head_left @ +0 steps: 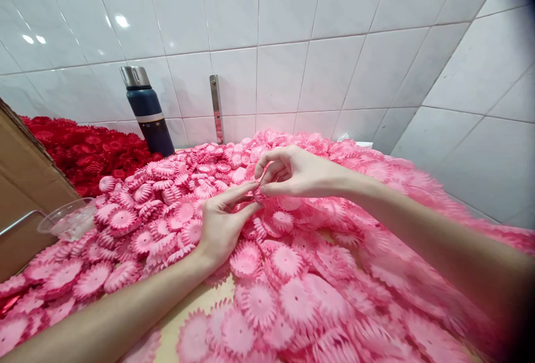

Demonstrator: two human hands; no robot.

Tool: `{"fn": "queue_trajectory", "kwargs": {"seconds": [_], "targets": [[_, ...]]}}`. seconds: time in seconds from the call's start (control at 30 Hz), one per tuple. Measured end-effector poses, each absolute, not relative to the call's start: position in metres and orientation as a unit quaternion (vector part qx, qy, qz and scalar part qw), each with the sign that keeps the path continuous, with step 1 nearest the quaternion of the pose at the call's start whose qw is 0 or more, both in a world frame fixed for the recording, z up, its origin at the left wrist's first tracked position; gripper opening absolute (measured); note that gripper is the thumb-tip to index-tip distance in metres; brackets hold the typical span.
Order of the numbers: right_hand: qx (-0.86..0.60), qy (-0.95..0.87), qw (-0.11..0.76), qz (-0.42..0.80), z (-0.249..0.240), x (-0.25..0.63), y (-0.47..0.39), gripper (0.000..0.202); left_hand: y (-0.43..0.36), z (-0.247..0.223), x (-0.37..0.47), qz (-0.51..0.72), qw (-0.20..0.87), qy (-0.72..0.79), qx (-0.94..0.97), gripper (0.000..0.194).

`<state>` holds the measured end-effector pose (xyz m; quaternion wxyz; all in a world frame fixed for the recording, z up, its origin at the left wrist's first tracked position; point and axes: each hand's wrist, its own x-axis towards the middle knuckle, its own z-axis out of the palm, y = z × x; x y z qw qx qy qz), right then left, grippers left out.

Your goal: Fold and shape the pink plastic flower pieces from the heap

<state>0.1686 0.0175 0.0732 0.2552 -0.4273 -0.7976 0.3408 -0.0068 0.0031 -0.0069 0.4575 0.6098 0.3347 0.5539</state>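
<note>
Pink scalloped fabric discs (pixel 286 262), many with a small centre hole, cover the table in a loose heap. Over the middle of the heap my left hand (pixel 223 221) pinches a small pink piece between thumb and fingers. My right hand (pixel 288 172) meets it from the right, its thumb and index finger closed at the same small pink piece. The fingertips of both hands are close together and partly hide the piece, so its exact shape is unclear.
A dark blue bottle (pixel 150 115) with a steel cap stands at the back left. Beside it lies a pile of red discs (pixel 92 151). A clear plastic container (pixel 69 218) and a cardboard box (pixel 29 184) are at the left. A metal strip (pixel 217 109) is against the tiled wall.
</note>
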Motion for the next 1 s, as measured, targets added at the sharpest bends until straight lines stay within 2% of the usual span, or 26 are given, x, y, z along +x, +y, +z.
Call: {"fn": "queue_trajectory", "kwargs": {"seconds": [0.2, 0.4, 0.7, 1.0], "targets": [[-0.428, -0.780, 0.279, 0.362, 0.0714, 0.1616, 0.0156, 0.020, 0.0015, -0.0041, -0.0031, 0.579, 0.474, 0.279, 0.602, 0.047], [-0.401, -0.772, 0.304, 0.389, 0.0719, 0.1622, 0.0168, 0.018, 0.0029, 0.0000, -0.0019, 0.566, 0.459, 0.331, 0.599, 0.014], [-0.386, -0.789, 0.280, 0.387, 0.0739, 0.1660, 0.0169, 0.014, 0.0038, 0.0007, -0.0038, 0.564, 0.477, 0.330, 0.588, 0.014], [-0.368, -0.782, 0.305, 0.400, 0.0723, 0.1653, 0.0200, 0.027, 0.0055, -0.0025, -0.0064, 0.583, 0.480, 0.323, 0.571, 0.019]]}}
